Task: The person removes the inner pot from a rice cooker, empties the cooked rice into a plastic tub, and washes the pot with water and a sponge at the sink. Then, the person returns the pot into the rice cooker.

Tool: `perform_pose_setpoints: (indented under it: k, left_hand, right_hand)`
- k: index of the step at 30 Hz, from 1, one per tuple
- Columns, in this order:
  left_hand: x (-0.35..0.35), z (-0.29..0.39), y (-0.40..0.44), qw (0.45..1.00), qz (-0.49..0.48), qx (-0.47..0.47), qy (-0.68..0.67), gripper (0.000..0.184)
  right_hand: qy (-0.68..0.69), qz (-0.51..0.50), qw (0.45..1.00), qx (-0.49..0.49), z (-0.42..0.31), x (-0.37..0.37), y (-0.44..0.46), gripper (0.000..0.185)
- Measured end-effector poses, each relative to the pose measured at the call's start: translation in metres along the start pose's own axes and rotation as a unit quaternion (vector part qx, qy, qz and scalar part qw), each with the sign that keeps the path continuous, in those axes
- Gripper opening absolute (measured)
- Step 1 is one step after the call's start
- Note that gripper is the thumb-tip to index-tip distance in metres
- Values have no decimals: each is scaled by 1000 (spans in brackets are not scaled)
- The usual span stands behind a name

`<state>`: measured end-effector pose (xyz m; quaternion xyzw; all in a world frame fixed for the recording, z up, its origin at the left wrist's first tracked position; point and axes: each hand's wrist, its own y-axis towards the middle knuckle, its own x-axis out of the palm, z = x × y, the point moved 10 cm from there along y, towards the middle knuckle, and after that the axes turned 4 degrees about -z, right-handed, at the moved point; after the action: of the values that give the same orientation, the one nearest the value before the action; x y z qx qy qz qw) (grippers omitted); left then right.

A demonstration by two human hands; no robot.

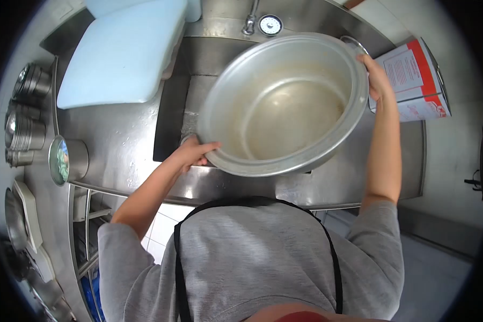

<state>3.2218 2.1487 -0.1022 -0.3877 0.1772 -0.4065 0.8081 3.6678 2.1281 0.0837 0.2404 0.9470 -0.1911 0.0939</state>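
Observation:
A large, wide metal pot [292, 121] is held tilted over the sink [169, 107], its open mouth facing me. Its inside shows a dull, stained bottom with no food in it. My left hand [192, 152] grips the rim at the lower left, thumb over the edge and fingers beneath. On the upper right, my right hand [377, 78] is closed on the rim beside a thin loop handle [354, 44]. The pot covers much of the basin, and the fingers under its rim are partly hidden.
A faucet [249, 24] and a round drain strainer [270, 24] are at the back. A red-and-white tin [410, 80] stands right. Pale blue lids or trays [121, 53] lie left, near a metal container [76, 159] with green contents. Stacked steel cups [27, 131] line the far left.

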Motion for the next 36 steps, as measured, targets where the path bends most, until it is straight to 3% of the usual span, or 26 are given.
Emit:
perform_pose_setpoints:
  k: [1,3,4,5,7,10,13,20,22,26,28,30,31,33,35,36]
  left_hand:
    - [-13,14,-9,995,60,73,-28,41]
    - [-24,17,-11,987,84,126,-48,37]
    - [-35,26,-15,974,110,184,-77,35]
    - [-44,24,-17,974,131,174,-61,34]
    - [-59,17,-26,966,206,152,-33,33]
    - [-67,15,-28,960,201,189,-51,40]
    - [-79,0,-23,943,270,192,-39,50]
    - [-69,-13,-6,935,285,210,28,56]
    - [-68,-17,-6,938,283,188,72,57]
    - [-64,-25,2,947,255,166,104,56]
    - [-63,-25,3,954,247,146,87,54]
    - [-61,-18,1,954,243,159,74,53]
    - [-63,-17,0,954,245,151,81,53]
    - [-64,-15,-3,953,251,143,87,53]
    - [-61,-12,-7,953,251,142,90,51]
    - [-61,-14,-8,953,254,140,90,51]
  right_hand:
    - [30,18,999,-27,6,2,-14,27]
    - [66,45,996,-51,27,3,-23,26]
    - [61,12,997,-48,40,10,-18,26]
    - [56,-19,997,-42,48,18,-17,27]
    - [-19,48,999,3,53,23,-21,27]
    - [-35,19,998,-45,95,26,15,28]
    - [-64,-7,998,-26,113,43,20,26]
    - [-134,-23,989,61,171,45,28,22]
    - [-258,-15,962,87,174,44,24,30]
    - [-332,-58,930,147,171,46,20,29]
    - [-437,-109,877,164,170,43,25,24]
    - [-452,-26,892,15,119,18,43,20]
    - [-435,103,891,-76,86,-9,52,15]
    - [-420,226,854,-210,42,-57,84,13]
    - [-446,155,874,-118,47,-83,129,17]
    - [-444,152,875,-119,56,-95,147,17]
